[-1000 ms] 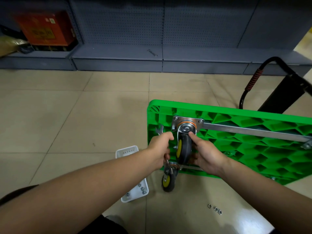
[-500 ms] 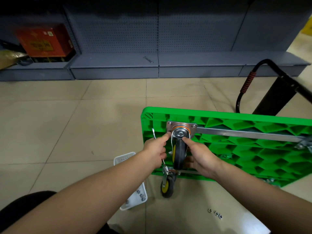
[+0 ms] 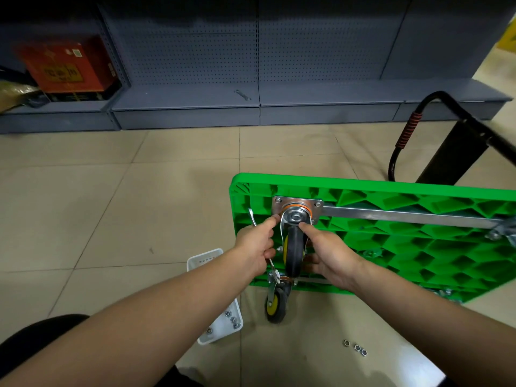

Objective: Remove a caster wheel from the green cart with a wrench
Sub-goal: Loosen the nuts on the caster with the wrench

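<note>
The green cart (image 3: 391, 247) lies upside down on the floor, its ribbed underside facing me. A black caster wheel (image 3: 293, 251) with a yellow hub stands on a metal mounting plate (image 3: 297, 206) at the cart's near-left corner. My left hand (image 3: 255, 245) grips a slim silver wrench (image 3: 252, 216), its forefinger touching the plate's left side. My right hand (image 3: 325, 251) holds the caster's fork from the right, forefinger up at the swivel. A second caster (image 3: 275, 301) hangs at the cart's lower edge.
A white tray (image 3: 220, 328) with several nuts lies on the tiles by my left forearm. Three loose nuts (image 3: 355, 347) rest on the floor at lower right. The cart's black handle (image 3: 418, 129) rises at the right. Grey shelving (image 3: 251, 107) with another wrench (image 3: 242, 94) lines the back.
My left hand has slid up along the wrench, bringing its forefinger onto the plate. My right forefinger has shifted up to the swivel. The view has tilted slightly down.
</note>
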